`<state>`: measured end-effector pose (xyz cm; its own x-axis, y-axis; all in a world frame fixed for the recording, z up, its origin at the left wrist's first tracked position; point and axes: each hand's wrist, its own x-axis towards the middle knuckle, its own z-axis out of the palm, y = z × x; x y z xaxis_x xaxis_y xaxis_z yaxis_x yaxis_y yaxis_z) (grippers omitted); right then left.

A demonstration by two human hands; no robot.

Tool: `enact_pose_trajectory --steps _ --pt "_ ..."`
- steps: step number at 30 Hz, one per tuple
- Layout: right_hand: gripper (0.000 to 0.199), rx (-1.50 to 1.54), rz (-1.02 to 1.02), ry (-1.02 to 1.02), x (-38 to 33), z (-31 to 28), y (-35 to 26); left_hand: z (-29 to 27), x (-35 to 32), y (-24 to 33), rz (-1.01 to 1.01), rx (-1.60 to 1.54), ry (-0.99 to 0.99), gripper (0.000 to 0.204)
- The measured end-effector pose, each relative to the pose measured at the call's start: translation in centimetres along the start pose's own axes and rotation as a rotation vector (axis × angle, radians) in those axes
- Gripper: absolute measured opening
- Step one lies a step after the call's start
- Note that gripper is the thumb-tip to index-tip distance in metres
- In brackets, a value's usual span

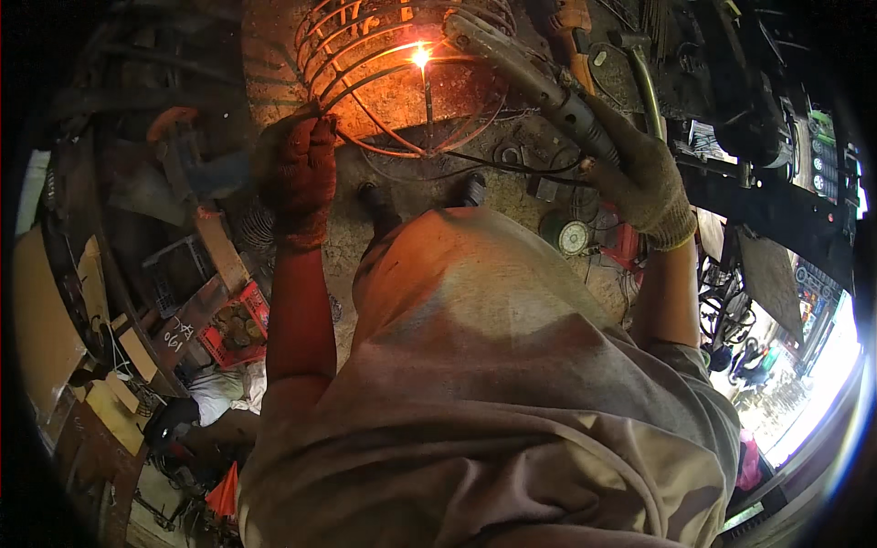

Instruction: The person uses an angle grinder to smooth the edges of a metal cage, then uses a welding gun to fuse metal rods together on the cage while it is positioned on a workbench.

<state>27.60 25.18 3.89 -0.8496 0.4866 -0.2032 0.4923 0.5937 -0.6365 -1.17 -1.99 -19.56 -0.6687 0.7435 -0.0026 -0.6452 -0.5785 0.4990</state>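
Observation:
A round cage of bent metal rods stands at the top middle, lit orange. A bright welding arc burns on its near side. My left hand, in a knitted glove, is closed on the left edge of the rod cage. My right hand, in a pale knitted glove, grips a long tubular welding handpiece. Its far end reaches close to the arc. Glare hides the exact contact there. A dark cable crosses below the cage toward my right hand.
A hammer lies right of the handpiece. A round dial-like object sits on the floor near my right forearm. On the left are a red crate and cardboard pieces. A dark metal beam runs along the right.

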Motion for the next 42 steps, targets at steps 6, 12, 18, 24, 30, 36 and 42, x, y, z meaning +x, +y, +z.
enact_pose_trajectory --steps 6,12,18,24,30,36,42 --pt "0.055 0.150 -0.043 -0.006 0.0 0.1 -0.5 -1.6 -0.3 1.0 -0.812 -2.711 0.249 0.037" --pt "0.049 0.093 -0.186 0.043 0.0 0.3 0.5 5.2 -1.2 2.2 -1.008 -3.578 0.183 0.036" --pt "0.025 0.419 0.195 0.085 -0.3 1.1 3.2 7.7 -1.2 2.4 -1.108 -3.786 0.179 0.037" --pt "0.038 -0.098 -0.128 0.157 -0.8 1.3 3.8 7.4 0.4 2.5 -1.187 -3.673 0.369 0.034" --pt "0.052 -0.012 -0.205 0.096 -0.2 1.3 0.7 7.8 1.2 2.0 -1.034 -4.134 -0.131 0.022" --pt "0.065 0.045 0.008 0.027 -0.1 0.7 -1.2 6.3 1.0 1.3 -1.436 -4.073 -0.019 0.014" --pt "0.070 -0.007 0.134 -0.058 0.0 0.1 -0.9 5.1 0.5 1.1 -1.333 -4.396 -0.050 0.018"
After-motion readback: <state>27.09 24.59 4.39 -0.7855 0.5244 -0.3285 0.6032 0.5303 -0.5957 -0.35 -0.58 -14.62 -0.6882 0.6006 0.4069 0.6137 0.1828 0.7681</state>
